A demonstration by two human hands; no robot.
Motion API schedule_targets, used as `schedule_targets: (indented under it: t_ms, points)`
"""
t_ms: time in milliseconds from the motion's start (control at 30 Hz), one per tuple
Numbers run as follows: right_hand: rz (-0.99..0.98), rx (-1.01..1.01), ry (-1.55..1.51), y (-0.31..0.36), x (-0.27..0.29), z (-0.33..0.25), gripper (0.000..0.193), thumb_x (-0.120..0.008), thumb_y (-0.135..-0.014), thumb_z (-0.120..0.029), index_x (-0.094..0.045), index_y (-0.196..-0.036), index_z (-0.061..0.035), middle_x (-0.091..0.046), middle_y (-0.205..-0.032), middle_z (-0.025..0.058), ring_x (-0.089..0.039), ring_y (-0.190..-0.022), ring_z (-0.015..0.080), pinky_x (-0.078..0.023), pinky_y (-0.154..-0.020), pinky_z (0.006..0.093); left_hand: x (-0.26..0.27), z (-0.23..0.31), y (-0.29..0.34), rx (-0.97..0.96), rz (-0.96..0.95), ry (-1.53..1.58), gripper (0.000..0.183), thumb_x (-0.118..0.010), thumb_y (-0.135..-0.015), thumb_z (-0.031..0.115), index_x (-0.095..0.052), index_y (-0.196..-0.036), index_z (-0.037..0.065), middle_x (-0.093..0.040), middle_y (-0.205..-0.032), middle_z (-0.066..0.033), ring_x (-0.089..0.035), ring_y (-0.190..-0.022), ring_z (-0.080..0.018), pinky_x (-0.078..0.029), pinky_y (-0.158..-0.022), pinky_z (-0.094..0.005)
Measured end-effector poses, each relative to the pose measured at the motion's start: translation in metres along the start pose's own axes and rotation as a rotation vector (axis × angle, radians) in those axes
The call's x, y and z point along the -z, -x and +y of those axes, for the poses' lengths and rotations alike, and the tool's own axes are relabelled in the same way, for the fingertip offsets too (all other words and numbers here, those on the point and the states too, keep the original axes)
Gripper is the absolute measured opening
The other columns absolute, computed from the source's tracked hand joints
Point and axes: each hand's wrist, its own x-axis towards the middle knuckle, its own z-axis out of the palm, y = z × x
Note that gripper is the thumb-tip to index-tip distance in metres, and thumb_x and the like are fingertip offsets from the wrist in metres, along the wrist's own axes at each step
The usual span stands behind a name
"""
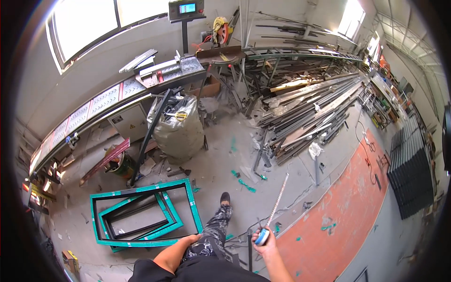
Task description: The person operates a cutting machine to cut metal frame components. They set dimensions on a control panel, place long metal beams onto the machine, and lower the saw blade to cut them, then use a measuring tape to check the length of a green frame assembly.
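Two hands at six o'clock, head view. Right hand (pixel 264 239) has fingers clamped on a tape measure (pixel 262 236), blade (pixel 278 199) extended toward one o'clock. Left hand (pixel 189 240) is empty, fingers loosely together, touching the frame (pixel 192 207). Judged: measuring under way; next, hook the blade on the frame.

A workshop with a grey concrete floor (pixel 225 155), part of it painted orange-red (pixel 347 207). Daylight pours through a large window (pixel 94 23) in the pale wall. A long metal workbench (pixel 117 98) runs beneath it; metal profiles (pixel 310 108) lie heaped nearby, and a stuffed plastic sack (pixel 178 129) stands by the bench.
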Motion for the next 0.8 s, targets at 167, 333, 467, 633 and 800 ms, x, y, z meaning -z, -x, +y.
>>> schedule_targets:
  t_ms: [167,333,467,633,800]
  points:
    - [0.021,0.023,0.168,-0.081,-0.111,-0.06,0.031,-0.055,-0.085,-0.034,-0.055,-0.088,-0.0038,-0.054,-0.07,0.0078,-0.05,-0.063,0.0229,-0.043,-0.055,0.0324,0.155,0.127,-0.056,0.162,-0.208,0.069,0.073,-0.042,-0.085,0.063,-0.06,-0.114,-0.001,-0.056,-0.122,-0.0208,-0.051,-0.116,-0.03,-0.037,-0.099,-0.0389]
    - [0.028,0.015,0.081,-0.115,-0.219,-0.115,0.031,-0.056,-0.086,-0.036,-0.055,-0.087,-0.005,-0.054,-0.069,0.0066,-0.051,-0.061,0.0215,-0.044,-0.054,0.0314,0.358,0.293,-0.03,0.105,-0.277,0.539,0.062,-0.049,-0.087,0.055,-0.058,-0.117,0.002,-0.061,-0.115,-0.0162,-0.057,-0.107,-0.0234,-0.046,-0.084,-0.036]
    - [0.039,0.05,0.142,-0.158,-0.286,-0.151,0.03,-0.054,-0.087,-0.037,-0.053,-0.086,-0.0063,-0.053,-0.068,0.0068,-0.048,-0.058,0.0212,-0.041,-0.053,0.032,0.46,0.386,-0.034,-0.058,-0.176,0.939,0.05,-0.047,-0.093,0.042,-0.049,-0.125,0.005,-0.059,-0.118,-0.0123,-0.056,-0.11,-0.0219,-0.045,-0.088,-0.0358]
    - [0.167,-0.131,0.077,-0.233,-0.352,-0.198,0.029,-0.051,-0.083,-0.036,-0.055,-0.082,-0.0072,-0.053,-0.067,0.0048,-0.048,-0.058,0.0192,-0.041,-0.053,0.0311,0.522,0.456,-0.096,-0.112,-0.19,0.967,0.047,-0.049,-0.092,0.042,-0.049,-0.124,0.007,-0.061,-0.115,-0.0115,-0.057,-0.108,-0.0212,-0.044,-0.089,-0.0363]
    - [0.128,-0.256,0.349,-0.338,-0.465,-0.254,0.028,-0.052,-0.083,-0.035,-0.055,-0.082,-0.0068,-0.052,-0.066,0.0045,-0.048,-0.057,0.0186,-0.042,-0.052,0.0292,0.596,0.518,-0.151,-0.147,-0.231,0.975,0.044,-0.052,-0.091,0.042,-0.055,-0.118,0.007,-0.064,-0.103,-0.0076,-0.06,-0.093,-0.0157,-0.048,-0.079,-0.0314]
